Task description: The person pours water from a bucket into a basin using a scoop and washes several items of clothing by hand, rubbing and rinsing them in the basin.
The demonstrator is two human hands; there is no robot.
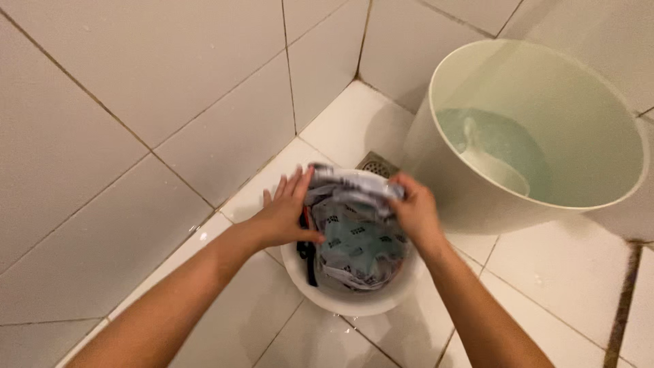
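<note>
My left hand (286,215) lies flat, fingers spread, on the patterned cloth (354,235) in the small white basin (354,303); right hand (412,208) pinches its edge. Big bucket (477,204) at two o'clock.

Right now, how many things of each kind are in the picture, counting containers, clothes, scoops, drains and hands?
Containers: 2, a large pale plastic bucket holding water and a small white round basin
Patterned grey cloth: 1
Pale plastic scoop: 1
Metal floor drain: 1
Hands: 2, left hand and right hand
Total: 7
</note>
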